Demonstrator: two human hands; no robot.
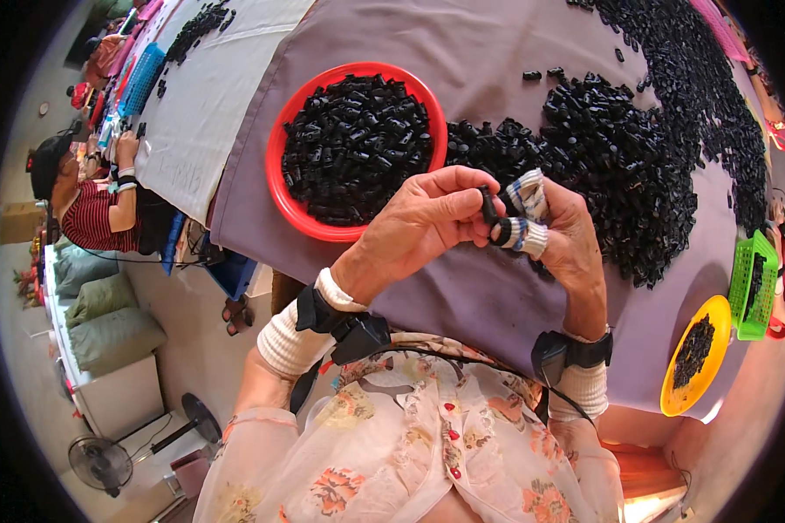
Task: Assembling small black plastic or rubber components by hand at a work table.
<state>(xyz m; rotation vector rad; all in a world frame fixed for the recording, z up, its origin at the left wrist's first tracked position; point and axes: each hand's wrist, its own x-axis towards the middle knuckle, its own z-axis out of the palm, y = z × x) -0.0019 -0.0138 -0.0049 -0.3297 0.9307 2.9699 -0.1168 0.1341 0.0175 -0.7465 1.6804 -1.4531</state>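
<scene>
In front of my chest, a small black plastic part (488, 206) sits between the fingertips of both hands. My left hand (423, 213) is closed, its thumb and fingers pinching the part from the left. Closed from the other side is my right hand (571, 231), with striped cloth covers on its thumb and a finger; its fingertips meet the part, partly hidden. Just beyond my left hand stands a red basin (277, 179) filled with similar black parts. Behind my right hand a large heap of loose black parts (615, 166) spreads over the purple-grey cloth.
A yellow plate (713, 370) with black bits and a green basket (743, 301) lie at the table's right edge. More parts stretch along the far right. At the left, another person (100, 213) works at a white-covered table (201, 113). A fan (100, 462) stands lower left.
</scene>
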